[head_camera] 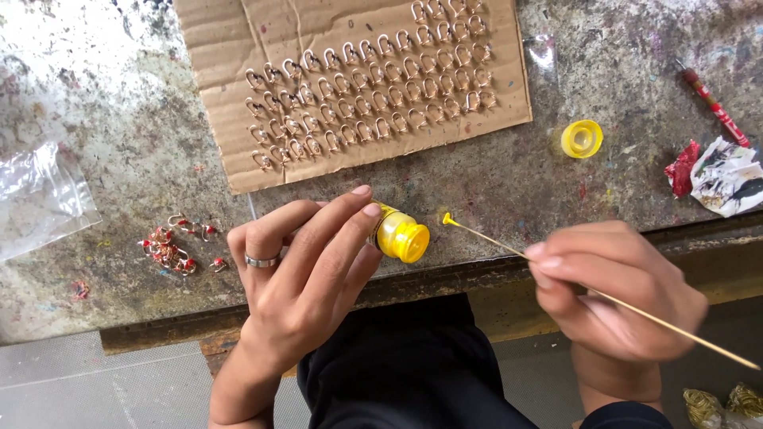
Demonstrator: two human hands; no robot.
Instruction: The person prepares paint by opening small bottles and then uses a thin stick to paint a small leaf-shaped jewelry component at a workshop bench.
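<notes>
Jar [400, 235] of yellow paint sits tilted in the left hand [306, 270], fingers wrapped round its body, open mouth facing right. Right hand [612, 290] pinches a thin wooden stick [556, 272]; its yellow-coated tip hovers just right of the jar mouth, not touching. Both are held over the desk [509, 171] edge. Yellow lid [582, 138] lies farther back, near cardboard [238, 48] carrying rows of metal hooks [373, 87].

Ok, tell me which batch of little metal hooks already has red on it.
The loose pile of hooks on the bare table, left of the left hand. Those have red tips; the hooks in rows on the cardboard sheet are plain metal.
</notes>
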